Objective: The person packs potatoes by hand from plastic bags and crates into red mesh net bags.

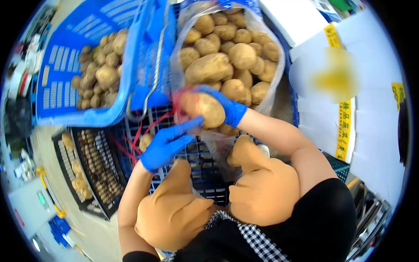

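Observation:
My right hand [231,109], in a blue glove, is wrapped round a large potato [211,111] from its far side. My left hand [168,146], gloved the same way, has its fingers stretched out and apart, one fingertip touching the potato's lower edge. Blurred red netting [178,102] lies against the potato's left side, and red strands [135,146] trail behind my left hand. Just beyond my hands stands a clear plastic bag [277,83] full of loose potatoes [242,56].
A blue basket [80,117] with a metal handle holds more potatoes at the upper left. Below it stands a black crate [102,209] of potatoes. Dark crate grating [209,163] lies under my hands. White cartons with yellow tape [344,131] are at the right.

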A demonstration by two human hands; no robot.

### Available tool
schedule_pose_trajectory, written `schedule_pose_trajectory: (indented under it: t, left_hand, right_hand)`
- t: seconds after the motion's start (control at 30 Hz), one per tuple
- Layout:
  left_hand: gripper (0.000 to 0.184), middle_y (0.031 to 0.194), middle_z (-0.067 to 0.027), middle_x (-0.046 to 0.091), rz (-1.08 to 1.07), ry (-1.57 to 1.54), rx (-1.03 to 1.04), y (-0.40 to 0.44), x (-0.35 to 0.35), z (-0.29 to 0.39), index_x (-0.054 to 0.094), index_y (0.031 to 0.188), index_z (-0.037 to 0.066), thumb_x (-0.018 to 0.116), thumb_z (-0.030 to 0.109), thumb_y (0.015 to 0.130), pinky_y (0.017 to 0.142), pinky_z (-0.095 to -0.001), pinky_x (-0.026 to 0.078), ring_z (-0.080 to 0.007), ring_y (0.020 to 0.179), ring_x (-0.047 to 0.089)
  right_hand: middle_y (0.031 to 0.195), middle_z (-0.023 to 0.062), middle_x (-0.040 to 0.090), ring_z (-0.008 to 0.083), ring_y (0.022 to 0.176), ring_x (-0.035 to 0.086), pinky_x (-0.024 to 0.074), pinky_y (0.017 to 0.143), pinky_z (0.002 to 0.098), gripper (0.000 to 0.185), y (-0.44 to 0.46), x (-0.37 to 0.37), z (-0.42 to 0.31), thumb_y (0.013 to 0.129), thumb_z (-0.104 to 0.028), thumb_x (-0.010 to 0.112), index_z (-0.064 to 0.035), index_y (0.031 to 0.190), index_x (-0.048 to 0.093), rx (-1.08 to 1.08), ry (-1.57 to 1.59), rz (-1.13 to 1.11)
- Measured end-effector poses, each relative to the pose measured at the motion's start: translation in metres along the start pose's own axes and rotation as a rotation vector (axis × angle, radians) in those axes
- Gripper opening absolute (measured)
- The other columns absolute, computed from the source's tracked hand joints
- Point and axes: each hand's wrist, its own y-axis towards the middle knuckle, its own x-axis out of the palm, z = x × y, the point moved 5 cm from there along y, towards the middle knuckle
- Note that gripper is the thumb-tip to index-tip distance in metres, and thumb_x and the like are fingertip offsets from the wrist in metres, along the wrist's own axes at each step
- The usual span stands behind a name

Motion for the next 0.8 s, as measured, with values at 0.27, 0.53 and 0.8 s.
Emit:
schedule_pose_trajectory:
  t: [0.27,0.53,0.8]
  left_hand:
    - [0.062,0.109,0.0019,0.052,-0.094,-0.159,0.128,-0.015,0.02,-0.014,0.02,0.144,0.01,0.051,0.009,0.09,0.075,-0.0194,0.039,-0.006,0.082,0.044]
    - [0.069,0.088,-0.0046,0.05,0.325,-0.613,0.264,-0.072,-0.025,0.038,0.019,0.143,0.008,0.053,0.011,0.083,0.056,-0.0236,0.042,-0.012,0.069,0.048]
    - [0.073,0.056,0.0023,0.036,0.273,-0.88,0.35,-0.066,-0.032,0.019,0.016,0.145,0.012,0.056,0.008,0.084,0.039,-0.0202,0.027,-0.006,0.043,0.034]
  right_hand:
    - [0.107,0.0094,0.059,0.021,0.091,0.059,0.0503,0.079,0.0307,0.042,0.007,0.072,0.003,0.094,-0.039,0.043,-0.006,0.118,0.05,0.424,-0.092,0.578]
    - [0.112,0.0163,0.057,0.0217,0.103,0.054,0.0429,0.09,0.031,0.049,0.025,0.068,-0.004,0.089,-0.031,0.053,0.0005,0.125,0.045,0.007,-0.992,0.204]
    - [0.102,0.0121,0.063,0.0173,0.093,0.059,0.0466,0.085,0.0268,0.032,0.002,-0.014,-0.184,0.084,-0.017,0.058,0.0023,0.11,0.059,0.222,-0.682,-0.006]
